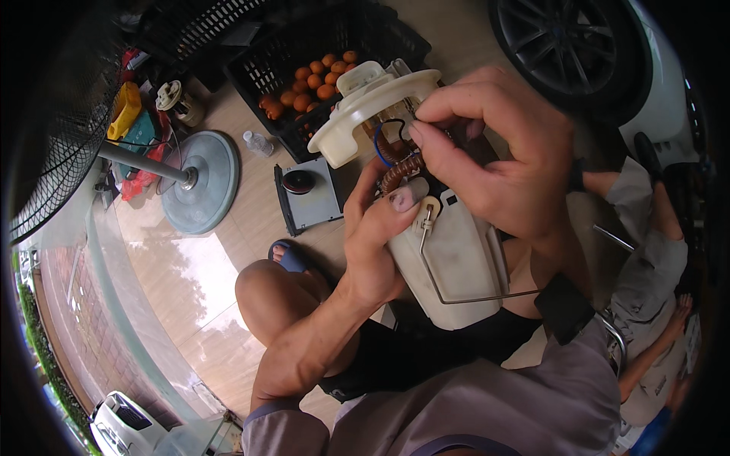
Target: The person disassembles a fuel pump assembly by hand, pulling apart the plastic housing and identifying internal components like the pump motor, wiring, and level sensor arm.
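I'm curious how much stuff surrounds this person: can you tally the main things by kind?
White pump unit, held in both hands: 1
Black crates: 2
Standing fan: 1
Car wheel: 1
Small clear bottle: 1
Grey flat box: 1
Total: 7

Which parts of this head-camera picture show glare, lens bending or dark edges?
Head view: daylight glares off the floor tiles at lower left; the fan guard and car wheel curve near the rim; the corners go black; both hands and the white pump look sharp.

Both hands (456,182) on white pump assembly (449,258)
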